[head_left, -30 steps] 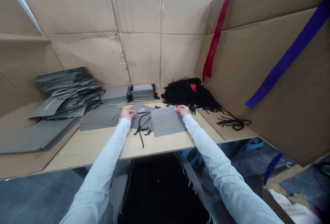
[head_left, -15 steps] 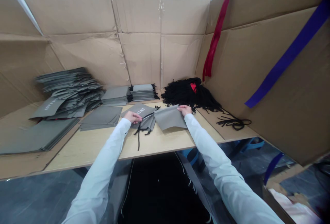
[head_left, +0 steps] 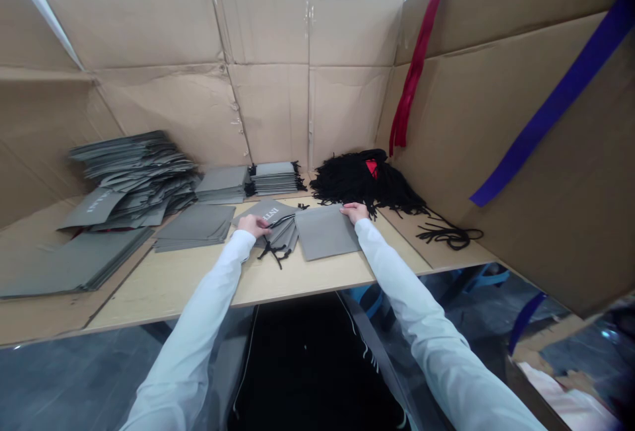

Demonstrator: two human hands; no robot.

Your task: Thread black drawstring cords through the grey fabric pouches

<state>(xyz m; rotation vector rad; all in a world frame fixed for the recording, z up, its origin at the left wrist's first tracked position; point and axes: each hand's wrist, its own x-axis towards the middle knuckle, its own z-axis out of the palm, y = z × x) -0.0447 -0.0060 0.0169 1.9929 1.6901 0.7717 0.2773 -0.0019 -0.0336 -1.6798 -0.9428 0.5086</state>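
My left hand (head_left: 254,225) is closed on a slim, shiny black rod-like tool (head_left: 282,221), whose tip meets the upper left edge of a grey drawstring pouch (head_left: 327,236). My right hand (head_left: 355,211) pinches that pouch at its upper right corner. The pouch lies nearly flat on the table, its upward face plain. Under and beside my left hand are several grey pouches (head_left: 270,209) with white lettering, fanned out, with knotted black cords (head_left: 274,250) at their near edge. The exact kind of tool is too small to make out.
A tall, uneven heap of grey pouches (head_left: 143,173) stands at the left. Neater stacks (head_left: 223,183) sit along the back, one of corded pouches (head_left: 275,178). Black cords (head_left: 367,180) are piled at back right. Cardboard walls (head_left: 268,100) enclose the table (head_left: 317,279).
The pouch's near edge has dropped and now lies flatter. My left hand has shifted slightly, and the cord that hung straight below it now rests bunched on the table.
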